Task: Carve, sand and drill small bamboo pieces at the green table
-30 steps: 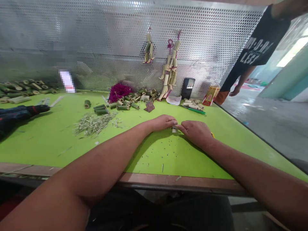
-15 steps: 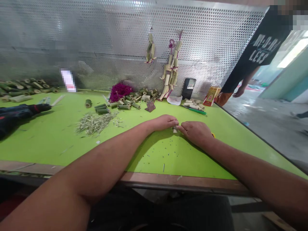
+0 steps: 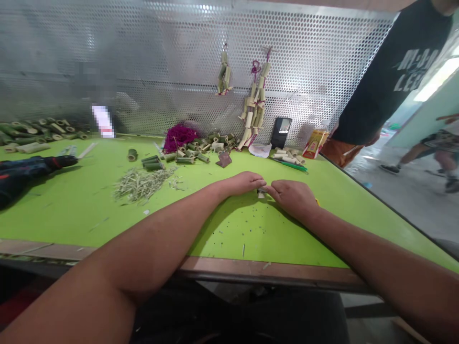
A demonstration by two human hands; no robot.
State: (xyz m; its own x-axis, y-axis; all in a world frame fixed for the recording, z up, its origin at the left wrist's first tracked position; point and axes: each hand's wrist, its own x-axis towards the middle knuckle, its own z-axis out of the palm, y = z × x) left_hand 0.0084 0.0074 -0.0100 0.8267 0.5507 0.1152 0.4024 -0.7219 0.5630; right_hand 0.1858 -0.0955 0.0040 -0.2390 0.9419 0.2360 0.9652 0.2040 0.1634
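Observation:
Both hands meet over the green table top point(image 3: 287, 239) near the middle of the view. My left hand point(image 3: 247, 182) is closed, its fingers on a small pale piece point(image 3: 261, 194) that looks like bamboo. From the other side my right hand point(image 3: 292, 195) is closed too, with its thumb against the same piece. Most of that piece is hidden by the fingers. Small dark specks lie on the table just in front of the hands. A bit of something yellow point(image 3: 317, 202) shows behind my right wrist.
Bamboo pieces point(image 3: 184, 160), purple string point(image 3: 179, 137), shavings point(image 3: 138, 185) and a brown scrap point(image 3: 224, 159) lie beyond my left arm. A drill point(image 3: 32, 169) is far left. Bamboo figures point(image 3: 253, 105) hang on the mesh. A person point(image 3: 387, 76) stands at the right.
My hands have hardly moved. The person at the right has shifted closer to the table's far right corner, and another person's legs now show behind on the floor.

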